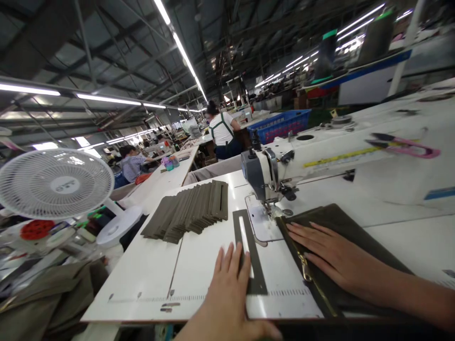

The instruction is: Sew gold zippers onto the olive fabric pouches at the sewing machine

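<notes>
The dark green cloth (351,227) is laid on the white table (142,265), to the right of the slotted strip (259,284), and its zipper (290,239) is led toward the foot (269,210) of the sewing machine (255,175). Whether the zipper's end is held under the foot cannot be told. By the right hand (334,258) the cloth is only pressed, with fingers stretched and nothing grasped. The left hand (227,289) is also spread flat, its fingertips at the strip.

If the cloth is pressed unevenly, the zipper could be turned crooked. The gold zipper pull (304,268) could be jammed if it is brought against the foot. The right fingertips could be hurt, being placed near it. By a careless left push, the strip could be shifted.
</notes>
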Action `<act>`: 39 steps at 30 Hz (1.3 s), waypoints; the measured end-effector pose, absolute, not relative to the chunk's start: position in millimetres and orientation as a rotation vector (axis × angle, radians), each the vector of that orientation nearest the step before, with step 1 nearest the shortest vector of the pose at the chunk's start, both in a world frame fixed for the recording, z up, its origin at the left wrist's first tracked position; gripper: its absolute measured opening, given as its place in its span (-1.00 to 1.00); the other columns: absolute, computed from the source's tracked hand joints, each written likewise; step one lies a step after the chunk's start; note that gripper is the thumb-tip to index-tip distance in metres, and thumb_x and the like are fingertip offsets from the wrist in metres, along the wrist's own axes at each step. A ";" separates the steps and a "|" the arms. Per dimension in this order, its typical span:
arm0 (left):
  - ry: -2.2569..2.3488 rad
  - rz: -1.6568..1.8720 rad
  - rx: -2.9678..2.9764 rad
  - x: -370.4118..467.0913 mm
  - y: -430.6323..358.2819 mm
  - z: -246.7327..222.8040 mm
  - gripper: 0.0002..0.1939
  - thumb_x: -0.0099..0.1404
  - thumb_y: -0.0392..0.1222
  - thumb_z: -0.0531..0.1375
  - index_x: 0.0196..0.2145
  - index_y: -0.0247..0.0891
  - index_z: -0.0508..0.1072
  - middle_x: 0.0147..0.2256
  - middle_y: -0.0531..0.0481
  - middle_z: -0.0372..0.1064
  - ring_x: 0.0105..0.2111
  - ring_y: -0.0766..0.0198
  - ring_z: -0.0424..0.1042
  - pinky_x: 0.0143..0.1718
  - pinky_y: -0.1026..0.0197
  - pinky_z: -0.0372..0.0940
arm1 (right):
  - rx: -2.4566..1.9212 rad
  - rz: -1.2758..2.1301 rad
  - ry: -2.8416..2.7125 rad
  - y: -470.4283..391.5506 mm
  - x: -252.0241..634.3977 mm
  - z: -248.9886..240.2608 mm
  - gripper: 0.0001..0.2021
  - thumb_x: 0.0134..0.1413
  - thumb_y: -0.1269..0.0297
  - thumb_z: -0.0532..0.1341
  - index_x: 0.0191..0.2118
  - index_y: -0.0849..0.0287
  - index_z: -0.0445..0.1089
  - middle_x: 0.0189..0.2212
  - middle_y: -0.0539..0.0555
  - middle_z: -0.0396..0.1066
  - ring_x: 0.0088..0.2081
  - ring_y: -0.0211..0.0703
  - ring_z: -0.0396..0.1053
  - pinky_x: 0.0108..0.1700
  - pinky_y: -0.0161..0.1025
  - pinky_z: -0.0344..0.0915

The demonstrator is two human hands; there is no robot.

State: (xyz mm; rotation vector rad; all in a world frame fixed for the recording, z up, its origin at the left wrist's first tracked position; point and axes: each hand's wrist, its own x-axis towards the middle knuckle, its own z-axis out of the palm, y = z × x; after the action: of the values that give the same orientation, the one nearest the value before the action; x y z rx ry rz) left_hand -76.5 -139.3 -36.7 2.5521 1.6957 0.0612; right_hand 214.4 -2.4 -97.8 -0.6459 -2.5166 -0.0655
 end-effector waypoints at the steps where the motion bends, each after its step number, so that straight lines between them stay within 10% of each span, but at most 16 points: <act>1: 1.647 0.068 2.635 -79.2 -147.6 -43.0 -0.01 0.24 0.17 0.26 0.40 -0.33 -0.11 0.35 -0.46 -0.09 0.34 -0.36 -0.05 0.23 -0.41 0.03 | -0.649 -0.070 -2.516 -1.5 213.2 -96.4 -0.56 0.35 0.24 0.01 0.27 0.14 0.28 0.22 0.15 0.30 0.20 0.00 0.30 0.17 0.09 0.31; 6: 1.465 0.197 2.743 -86.6 -149.0 -60.6 0.05 0.19 0.06 0.32 0.41 -0.26 -0.18 0.13 -0.41 0.25 0.08 -0.25 0.32 0.03 -0.25 0.30 | -0.639 -0.066 -2.438 5.1 204.0 -89.4 -0.67 0.31 0.22 0.06 0.01 0.17 0.49 0.01 0.20 0.49 0.01 0.04 0.45 0.01 0.03 0.41; 11: 1.408 0.393 2.747 -97.5 -126.1 -63.5 0.07 0.18 0.25 0.28 0.40 -0.28 -0.14 0.34 -0.47 -0.07 0.32 -0.34 -0.01 0.24 -0.37 0.03 | -0.610 -0.185 -2.373 13.3 202.1 -101.5 -0.56 0.30 0.22 0.07 0.23 0.19 0.31 0.17 0.19 0.36 0.12 0.04 0.37 0.09 0.02 0.36; 16: 1.389 0.529 2.769 -96.1 -113.3 -65.4 -0.42 0.33 -0.22 0.14 0.28 -0.35 0.20 0.14 -0.39 0.30 0.19 -0.10 0.29 0.15 -0.20 0.29 | -0.659 -0.210 -2.414 20.6 200.7 -106.8 -0.55 0.31 0.17 0.07 0.27 0.05 0.28 0.22 0.09 0.31 0.13 0.02 0.37 0.08 0.04 0.38; 20: 1.537 0.659 2.780 -94.9 -101.4 -68.4 -0.43 0.26 -0.48 0.00 0.19 -0.25 0.35 0.22 -0.36 0.23 0.23 -0.08 0.25 0.08 -0.20 0.37 | -0.674 -0.118 -2.435 19.5 199.3 -100.4 -0.50 0.30 0.17 0.09 0.33 -0.03 0.19 0.25 0.06 0.26 0.17 0.03 0.34 0.14 0.05 0.35; 31: 1.450 1.201 2.643 -71.0 -85.6 -38.3 -0.61 0.48 -0.23 0.02 0.22 -0.21 0.31 0.11 -0.19 0.42 0.07 0.14 0.46 0.10 0.07 0.41 | -0.686 -0.175 -2.320 -1.9 199.5 -118.6 -0.57 0.33 0.28 0.01 0.20 0.31 0.35 0.20 0.22 0.30 0.16 0.06 0.34 0.14 0.02 0.38; 39: 1.689 0.483 2.860 -0.8 -40.3 -45.9 -0.80 0.38 -0.41 0.08 -0.10 -0.38 0.45 -0.14 -0.22 0.50 -0.16 0.06 0.52 -0.12 0.00 0.52 | -0.611 -0.103 -2.308 -6.4 194.9 -105.2 -0.41 0.27 0.41 0.00 0.40 0.22 0.02 0.21 0.24 0.29 0.20 0.01 0.29 0.18 0.02 0.33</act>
State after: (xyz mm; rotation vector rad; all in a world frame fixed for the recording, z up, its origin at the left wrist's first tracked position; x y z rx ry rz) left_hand -0.8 -40.3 -45.9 2.8597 1.6889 0.4827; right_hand 194.9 -6.4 -105.2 -0.6114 -2.3076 -0.1035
